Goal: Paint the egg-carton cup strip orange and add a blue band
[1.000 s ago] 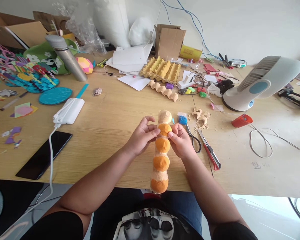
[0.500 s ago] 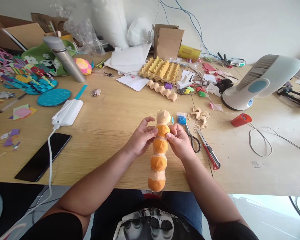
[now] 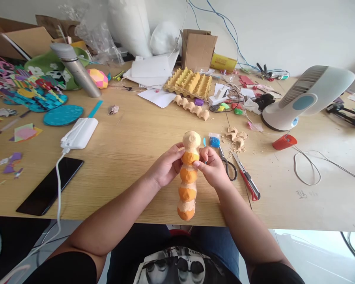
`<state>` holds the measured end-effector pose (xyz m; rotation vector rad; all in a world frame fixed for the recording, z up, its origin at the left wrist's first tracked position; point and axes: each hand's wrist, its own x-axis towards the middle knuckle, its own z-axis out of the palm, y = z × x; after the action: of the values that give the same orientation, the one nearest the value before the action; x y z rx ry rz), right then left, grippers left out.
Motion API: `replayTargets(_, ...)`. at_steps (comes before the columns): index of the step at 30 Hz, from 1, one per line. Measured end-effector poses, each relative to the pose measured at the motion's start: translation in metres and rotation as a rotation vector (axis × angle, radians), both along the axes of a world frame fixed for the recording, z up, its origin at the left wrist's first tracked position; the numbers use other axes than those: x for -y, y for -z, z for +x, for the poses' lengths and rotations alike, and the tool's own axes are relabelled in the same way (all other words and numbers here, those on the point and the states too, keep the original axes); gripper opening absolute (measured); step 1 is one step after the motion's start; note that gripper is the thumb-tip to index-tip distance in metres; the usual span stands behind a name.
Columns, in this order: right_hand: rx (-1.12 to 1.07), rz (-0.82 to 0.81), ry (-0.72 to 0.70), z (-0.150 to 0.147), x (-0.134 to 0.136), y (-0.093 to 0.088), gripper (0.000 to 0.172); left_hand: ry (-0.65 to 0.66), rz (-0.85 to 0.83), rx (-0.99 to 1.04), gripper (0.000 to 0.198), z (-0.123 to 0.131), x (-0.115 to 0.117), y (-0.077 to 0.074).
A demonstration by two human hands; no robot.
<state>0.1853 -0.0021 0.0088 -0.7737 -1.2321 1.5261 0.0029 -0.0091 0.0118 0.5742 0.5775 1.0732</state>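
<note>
A strip of egg carton (image 3: 188, 194) is held up over the table's front edge, its bumps running away from me. Orange clay covers several of the bumps; the farthest one is bare, pale pulp. My left hand (image 3: 169, 163) pinches the strip's left side near the far end. Opposite it, my right hand (image 3: 210, 165) grips the right side, thumb on the orange bump and forefinger curled. A small blue bit shows by the right fingers; I cannot make out whether it is held. Just beyond that hand lie a blue clay packet (image 3: 214, 141) and scissors (image 3: 231, 169).
A red utility knife (image 3: 248, 181) and cut carton scraps (image 3: 237, 136) lie to the right, with a white fan (image 3: 301, 98) behind. Another carton strip (image 3: 191, 107) and a yellow egg tray (image 3: 189, 83) sit farther back. A phone (image 3: 50, 186) and power bank (image 3: 80, 133) are at left.
The strip has tilted slightly: its near end has moved up and away from me. My left fingers have closed in behind its edge, and both hands still hold it.
</note>
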Motion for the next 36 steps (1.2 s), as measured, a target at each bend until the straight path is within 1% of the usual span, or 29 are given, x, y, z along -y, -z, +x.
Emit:
replayTargets(4,-0.026,-0.008,-0.005,-0.0004,-0.0001,0.002,0.062,-0.012,0.011,-0.042,0.051,0.0004,0.001,-0.0025)
replayTargets(7,-0.053,-0.018,0.009,-0.0009,-0.0011,0.0034,0.061,-0.037,0.001,-0.013,0.049,0.0018,0.0015,-0.0004)
replayTargets(11,-0.08,-0.031,0.048,-0.0014,-0.0015,0.0021,0.059,-0.025,-0.012,0.023,0.05,0.0035,0.0023,0.0031)
replayTargets(19,-0.077,-0.068,0.062,-0.0033,0.0019,0.0002,0.062,-0.066,-0.036,-0.043,0.058,0.0046,0.0032,0.0024)
replayTargets(27,-0.156,-0.167,0.048,-0.0042,0.0045,-0.0017,0.062,-0.065,-0.035,-0.077,0.052,0.0046,0.0042,0.0011)
replayTargets(36,-0.248,-0.286,0.018,-0.0045,0.0048,-0.0049,0.062,-0.044,-0.033,-0.095,0.057,0.0044,0.0041,0.0022)
